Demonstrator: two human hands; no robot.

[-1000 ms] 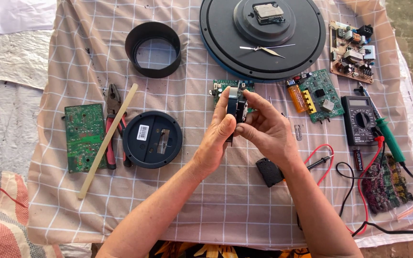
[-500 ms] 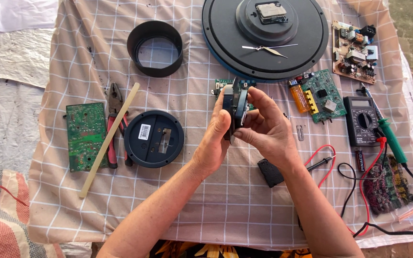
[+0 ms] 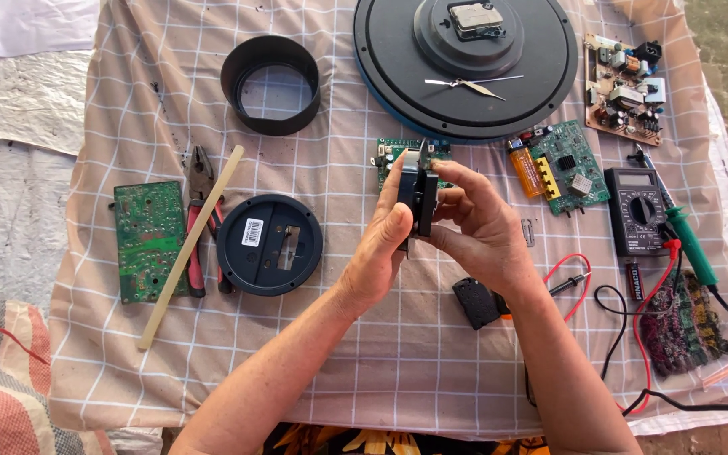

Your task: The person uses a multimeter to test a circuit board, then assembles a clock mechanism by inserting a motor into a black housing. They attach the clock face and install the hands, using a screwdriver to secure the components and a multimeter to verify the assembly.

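Observation:
Both hands hold a small black box-shaped clock movement upright above the checked cloth. My left hand grips it from the left with the thumb against its side. My right hand wraps it from the right, fingers curled over its top and front. Just behind the hands lies a small green circuit board. Beyond that rests a large round black clock body, back plate up, with loose clock hands on it.
On the left lie a black ring, a round black cover, pliers, a pale stick and a green board. On the right sit circuit boards, a multimeter with red and black leads, a green-handled tool, and a small black cover.
My hands have turned the black movement slightly and shifted their finger grip on it. The view has drifted a little; nothing on the cloth has moved.

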